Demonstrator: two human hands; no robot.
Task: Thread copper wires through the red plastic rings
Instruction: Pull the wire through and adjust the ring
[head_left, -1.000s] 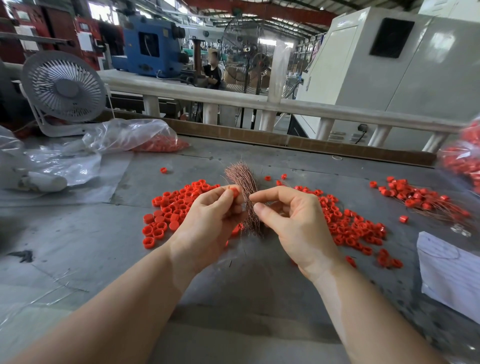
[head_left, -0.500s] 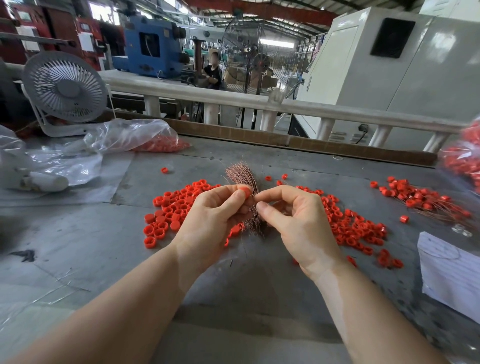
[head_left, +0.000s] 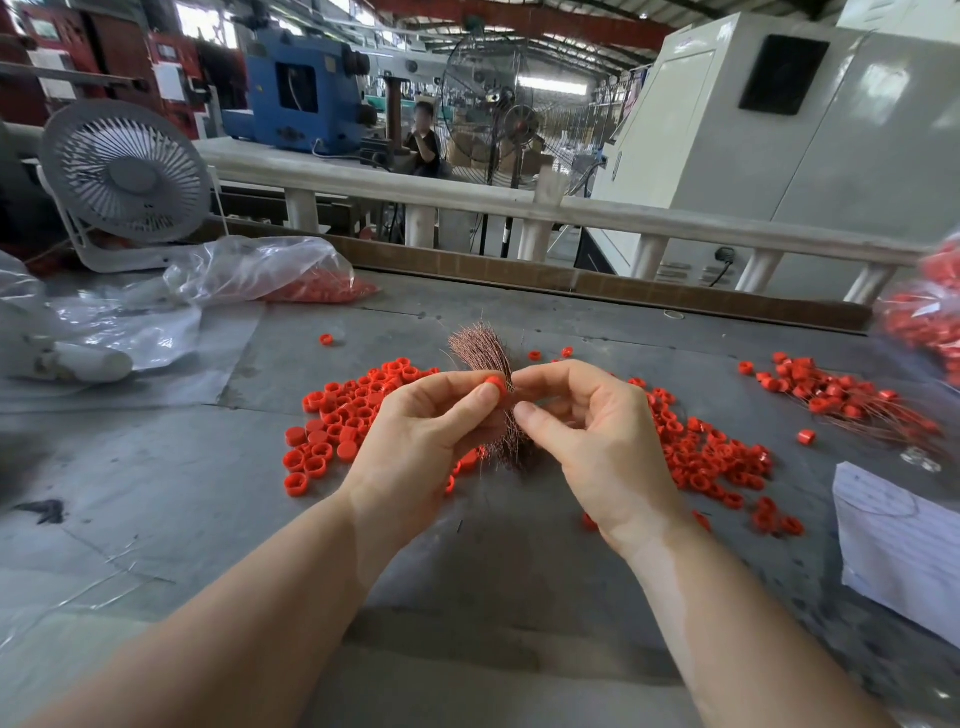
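Note:
My left hand (head_left: 431, 431) pinches one red plastic ring (head_left: 494, 386) between thumb and forefinger, held above the grey table. A bundle of thin copper wires (head_left: 480, 349) fans out upward behind the hands; its lower part runs down between them. My right hand (head_left: 587, 431) has thumb and forefinger pinched together just right of the ring, at the wires; whatever strand it holds is too thin to make out. Loose red rings (head_left: 343, 415) lie piled on the left, and more red rings (head_left: 711, 457) spread on the right.
A heap of rings with wires through them (head_left: 836, 392) lies at the far right. White paper (head_left: 898, 540) sits at the right edge. Clear plastic bags (head_left: 249, 270) and a white desk fan (head_left: 124, 176) stand at the back left. A railing borders the grey table (head_left: 156, 493).
My hands have come closer together. The red ring now shows fully at my left fingertips, and my right fingertips sit right beside it.

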